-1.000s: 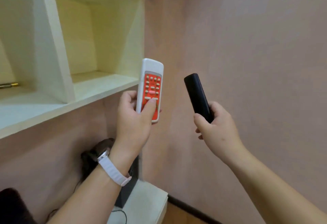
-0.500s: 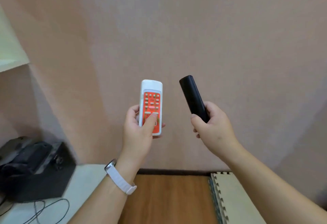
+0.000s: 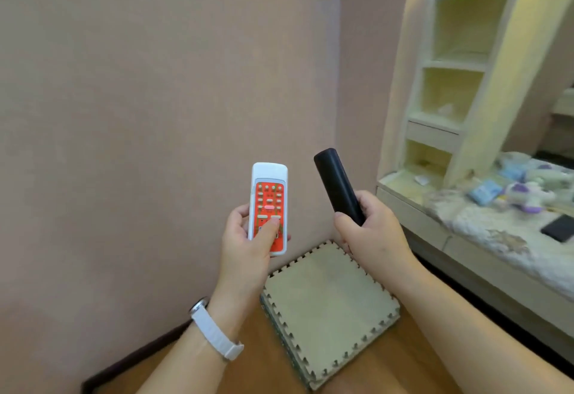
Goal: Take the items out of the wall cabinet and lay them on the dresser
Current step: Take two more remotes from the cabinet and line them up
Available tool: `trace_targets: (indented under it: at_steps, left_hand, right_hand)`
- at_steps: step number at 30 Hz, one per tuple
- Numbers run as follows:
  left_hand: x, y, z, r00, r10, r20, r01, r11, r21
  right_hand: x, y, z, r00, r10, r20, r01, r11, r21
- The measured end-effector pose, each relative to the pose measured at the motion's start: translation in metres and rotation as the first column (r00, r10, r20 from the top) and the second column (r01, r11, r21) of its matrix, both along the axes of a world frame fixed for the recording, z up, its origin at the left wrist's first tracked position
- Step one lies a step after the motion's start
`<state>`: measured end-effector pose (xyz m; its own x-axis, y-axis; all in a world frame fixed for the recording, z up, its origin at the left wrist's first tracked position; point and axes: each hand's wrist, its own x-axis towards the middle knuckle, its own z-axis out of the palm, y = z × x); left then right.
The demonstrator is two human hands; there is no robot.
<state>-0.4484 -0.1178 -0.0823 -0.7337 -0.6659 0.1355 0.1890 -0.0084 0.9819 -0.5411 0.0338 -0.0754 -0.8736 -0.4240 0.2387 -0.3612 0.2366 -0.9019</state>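
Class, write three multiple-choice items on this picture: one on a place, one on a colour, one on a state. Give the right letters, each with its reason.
1. Where does the stack of foam mats lie?
A. on the floor by the wall
B. on the dresser
C. on a shelf

2. What colour is the button panel of the white remote?
A. blue
B. red
C. green

3. How is the black remote held?
A. lying on the floor
B. gripped in the right hand
C. tucked under an arm

Answers:
1 A: the mats rest on the wooden floor.
2 B: red surrounds the buttons.
3 B: the fingers wrap its lower end, while the left hand holds the white one.
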Motion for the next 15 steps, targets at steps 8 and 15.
trace_targets:
  at_steps: [8,15]
  left_hand:
    - [-0.091,0.101,-0.01,0.954,-0.297,0.044,0.299,0.953,-0.055]
    - [-0.167,0.186,-0.03,0.824,-0.557,0.104,0.563,0.825,-0.045]
  right_hand:
    - [-0.032,0.13,-0.008,0.948,-0.311,0.064,0.313,0.949,-0.029]
    - [-0.059,0.214,-0.027,0.82,-0.566,0.087,0.564,0.825,0.042]
